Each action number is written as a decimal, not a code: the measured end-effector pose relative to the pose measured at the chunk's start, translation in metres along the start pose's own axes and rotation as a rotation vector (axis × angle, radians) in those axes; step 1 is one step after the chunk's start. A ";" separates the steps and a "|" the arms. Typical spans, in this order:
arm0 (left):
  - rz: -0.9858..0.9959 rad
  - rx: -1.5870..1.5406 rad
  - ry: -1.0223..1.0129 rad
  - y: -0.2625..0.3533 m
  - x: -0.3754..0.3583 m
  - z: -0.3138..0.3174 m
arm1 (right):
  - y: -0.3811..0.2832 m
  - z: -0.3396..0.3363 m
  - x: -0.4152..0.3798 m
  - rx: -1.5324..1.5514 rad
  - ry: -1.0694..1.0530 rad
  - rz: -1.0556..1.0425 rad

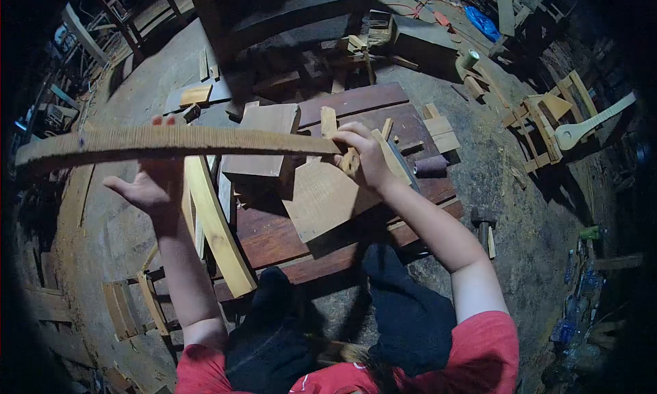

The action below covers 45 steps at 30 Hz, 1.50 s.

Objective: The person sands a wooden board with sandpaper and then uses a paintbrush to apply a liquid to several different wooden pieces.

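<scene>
A long, curved wooden piece (205, 139) with a finely ridged face stretches across the view, raised above the low work surface. My right hand (366, 154) is closed round its right end, where a short notched bit of wood (350, 163) shows under the fingers. Behind the left half of the piece is my left hand (147, 189), thumb spread and fingers reaching up so that only their tips show above the edge. Whether this hand touches the wood cannot be seen. Beneath are a pale wooden block (325, 199) and another thick block (263, 165).
Dark red boards (274, 233) form the low work surface, with a long yellowish strip (220, 237) leaning at its left. A sanding roll (430, 166) lies on the right side, a hammer (484, 217) on the floor. Farther right stands a wooden frame (547, 130) with a pale paddle-shaped piece (582, 130).
</scene>
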State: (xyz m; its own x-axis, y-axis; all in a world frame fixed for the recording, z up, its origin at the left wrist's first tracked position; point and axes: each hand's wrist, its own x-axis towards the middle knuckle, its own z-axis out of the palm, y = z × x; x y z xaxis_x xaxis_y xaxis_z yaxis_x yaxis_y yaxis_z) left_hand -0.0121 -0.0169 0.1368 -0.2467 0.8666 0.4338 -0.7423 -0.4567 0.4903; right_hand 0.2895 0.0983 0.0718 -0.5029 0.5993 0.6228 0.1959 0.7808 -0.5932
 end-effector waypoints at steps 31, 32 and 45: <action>0.286 0.408 0.091 -0.035 -0.002 0.037 | 0.017 0.000 0.000 0.391 -0.149 0.879; 0.284 0.407 0.092 -0.035 -0.002 0.036 | 0.005 -0.001 0.007 0.390 -0.149 0.882; 0.242 0.416 0.390 -0.032 -0.004 0.035 | 0.084 -0.004 -0.047 0.034 -0.081 1.158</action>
State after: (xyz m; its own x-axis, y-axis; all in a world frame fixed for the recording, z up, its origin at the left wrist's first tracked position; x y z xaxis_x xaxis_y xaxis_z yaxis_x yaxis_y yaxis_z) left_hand 0.0340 -0.0128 0.1460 -0.6456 0.7025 0.2995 -0.3511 -0.6212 0.7006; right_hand 0.3332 0.1363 -0.0056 -0.0905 0.9377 -0.3354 0.5519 -0.2332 -0.8007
